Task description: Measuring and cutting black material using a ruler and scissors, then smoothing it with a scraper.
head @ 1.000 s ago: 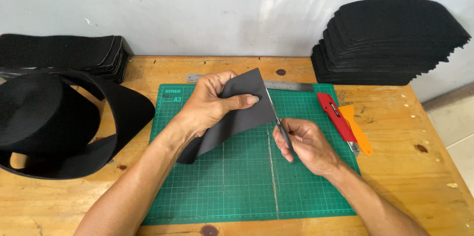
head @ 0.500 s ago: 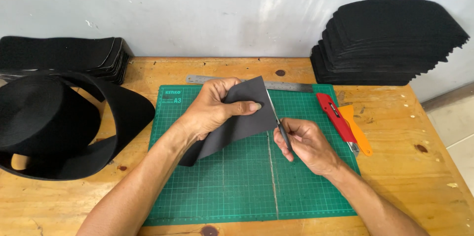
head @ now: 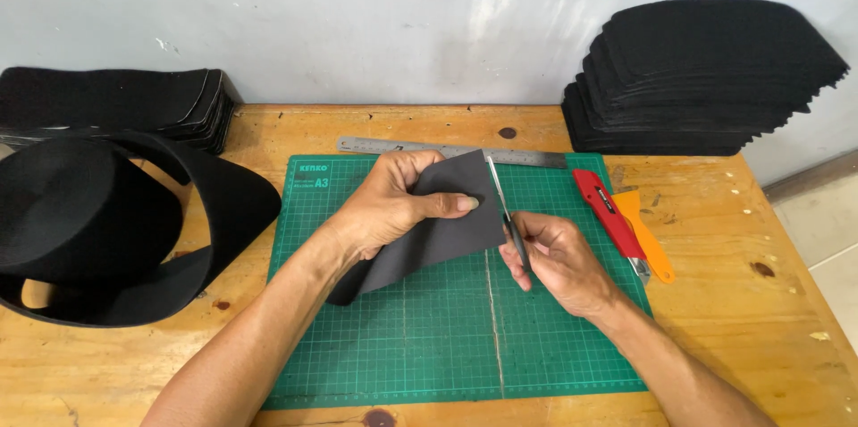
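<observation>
Over the green cutting mat (head: pixel 402 338) on the wooden counter (head: pixel 715 320), the left hand (head: pixel 393 204) pinches a dark grey fabric piece (head: pixel 438 235), fingers closed on its upper edge. The right hand (head: pixel 559 257) grips scissors (head: pixel 502 204), blades at the fabric's right edge. A red utility knife (head: pixel 608 208) lies just right.
</observation>
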